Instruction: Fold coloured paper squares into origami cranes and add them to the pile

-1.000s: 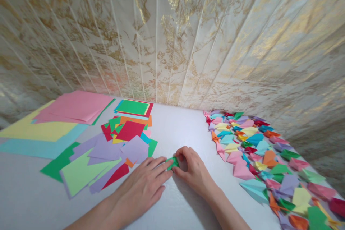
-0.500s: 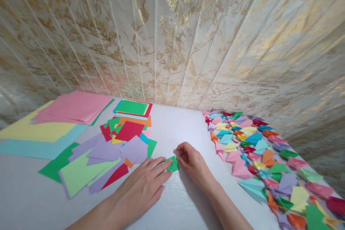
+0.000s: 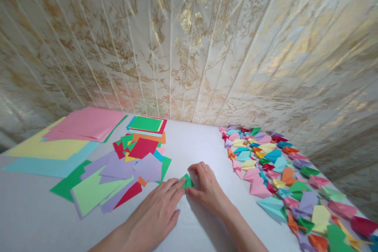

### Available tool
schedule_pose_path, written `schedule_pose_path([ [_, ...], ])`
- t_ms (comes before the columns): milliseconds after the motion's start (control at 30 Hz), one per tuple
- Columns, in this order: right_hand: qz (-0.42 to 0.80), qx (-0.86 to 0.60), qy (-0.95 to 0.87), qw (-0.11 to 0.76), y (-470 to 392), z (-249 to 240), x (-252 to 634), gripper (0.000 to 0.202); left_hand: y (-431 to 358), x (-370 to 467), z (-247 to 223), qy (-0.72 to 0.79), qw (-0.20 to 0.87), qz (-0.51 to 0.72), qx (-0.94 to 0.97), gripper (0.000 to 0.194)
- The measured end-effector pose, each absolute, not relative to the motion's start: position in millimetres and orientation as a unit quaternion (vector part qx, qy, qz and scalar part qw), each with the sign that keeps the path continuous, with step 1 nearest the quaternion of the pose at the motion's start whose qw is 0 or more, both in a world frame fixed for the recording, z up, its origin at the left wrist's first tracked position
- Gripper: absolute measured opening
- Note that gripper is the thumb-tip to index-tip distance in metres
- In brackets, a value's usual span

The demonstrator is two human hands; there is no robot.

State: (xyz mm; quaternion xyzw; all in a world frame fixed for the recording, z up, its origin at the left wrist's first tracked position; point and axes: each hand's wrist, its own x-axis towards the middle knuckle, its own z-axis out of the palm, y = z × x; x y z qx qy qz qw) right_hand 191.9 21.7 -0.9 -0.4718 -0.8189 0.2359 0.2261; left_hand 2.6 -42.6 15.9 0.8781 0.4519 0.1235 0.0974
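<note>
A small folded piece of green paper (image 3: 187, 181) lies on the white table in front of me. My left hand (image 3: 159, 208) rests almost flat, its outstretched fingertips pressing on the paper's left part. My right hand (image 3: 206, 185) is at the paper's right side, thumb and forefinger spread apart around its near and far edges. Whether those fingertips touch the paper is hard to tell. Just left of my left hand lie cut paper scraps: a purple piece (image 3: 147, 167), a red strip (image 3: 128, 195) and a light green sheet (image 3: 94, 191).
Many small folded paper shapes (image 3: 280, 165) in mixed colours cover the table's right side. Large pink sheets (image 3: 88, 124) lie over yellow paper (image 3: 47, 147) at the back left. A stack of small rectangles (image 3: 146, 123) sits near the gold-patterned curtain (image 3: 189, 47) behind the table.
My right hand's thumb and forefinger were close together and have spread apart around the green paper. My left fingers stay on the paper. The whole view has shifted slightly.
</note>
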Motion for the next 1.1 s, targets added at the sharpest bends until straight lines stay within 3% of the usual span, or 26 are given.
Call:
schedule_pose_path([
  [133,0.227,-0.476,-0.819,0.226,20,1,193,0.041,-46,6,16,0.462,0.103,0.12,0.872,0.049],
  [367,0.227,-0.423,-0.821,0.309,8,1,197,0.037,-34,7,14,0.504,0.077,0.126,0.851,0.057],
  [733,0.181,-0.375,-0.87,0.263,10,-2,199,0.048,4,-13,13,0.393,0.138,0.215,0.883,0.023],
  [1100,0.19,-0.361,-0.87,0.275,10,-2,200,0.04,12,-19,8,0.364,0.118,0.239,0.892,0.014],
])
